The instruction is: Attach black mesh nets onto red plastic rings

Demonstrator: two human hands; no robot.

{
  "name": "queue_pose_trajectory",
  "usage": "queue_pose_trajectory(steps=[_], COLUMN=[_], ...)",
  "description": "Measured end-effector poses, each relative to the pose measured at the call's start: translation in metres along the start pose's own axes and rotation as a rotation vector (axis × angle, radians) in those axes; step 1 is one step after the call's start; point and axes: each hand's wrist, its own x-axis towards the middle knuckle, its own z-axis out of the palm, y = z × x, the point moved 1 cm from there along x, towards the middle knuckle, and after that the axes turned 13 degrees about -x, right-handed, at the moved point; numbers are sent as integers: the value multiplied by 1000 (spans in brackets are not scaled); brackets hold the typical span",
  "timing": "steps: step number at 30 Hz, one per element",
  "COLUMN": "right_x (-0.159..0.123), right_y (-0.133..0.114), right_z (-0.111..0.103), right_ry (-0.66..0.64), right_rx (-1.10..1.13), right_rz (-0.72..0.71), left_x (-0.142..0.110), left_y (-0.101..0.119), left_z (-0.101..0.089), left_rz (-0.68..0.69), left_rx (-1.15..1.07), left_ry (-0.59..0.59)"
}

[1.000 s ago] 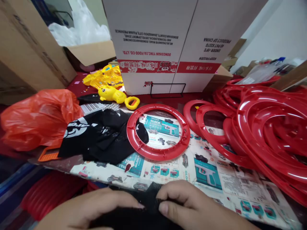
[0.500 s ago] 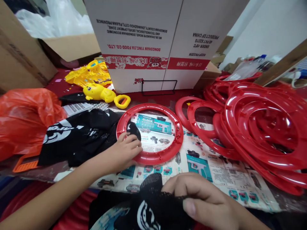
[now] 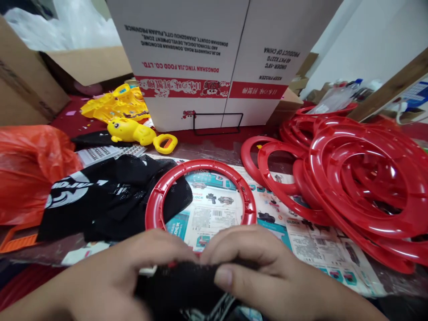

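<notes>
I've got both hands, left hand (image 3: 133,272) & right hand (image 3: 264,272), clenched on black mesh cloth (image 3: 182,283) at near edge, over round red plastic ring (image 3: 200,196); mesh could snag on ring's pegs.

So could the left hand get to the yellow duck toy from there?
Probably not right away: the left hand is busy gripping the black mesh, and the yellow duck toy lies far back beyond the black cloth pile.

The single head-worn camera looks forward and down from very close above the left hand (image 3: 133,272) and right hand (image 3: 264,272). Beyond them it faces across the table (image 3: 214,149) toward an upside-down carton (image 3: 200,58).
</notes>
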Motion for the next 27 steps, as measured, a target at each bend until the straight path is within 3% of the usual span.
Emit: queue_pose_trajectory(steps=[4,8,12,16,20,24,27], right_x=[24,57,89,113,132,149,158], right_y=[12,47,81,101,111,123,133], right_z=[-16,-27,-30,-31,-33,-32,-32], right_ry=[251,293,200,175,217,270,285], right_rx=[-428,-574,-557,-470,-458,-504,-565], right_rz=[-12,153,243,288,260,280,334], left_x=[30,65,92,103,102,107,113], left_y=[-7,-22,-44,-69,-88,-104,-116], left_z=[-15,-46,-70,-81,-90,-94,-91], left_rz=[-238,-296,-255,-211,-144,27,-13], left_rx=[-281,-162,77,108,133,302,293], left_ry=[44,-21,-41,-10,129,310,402])
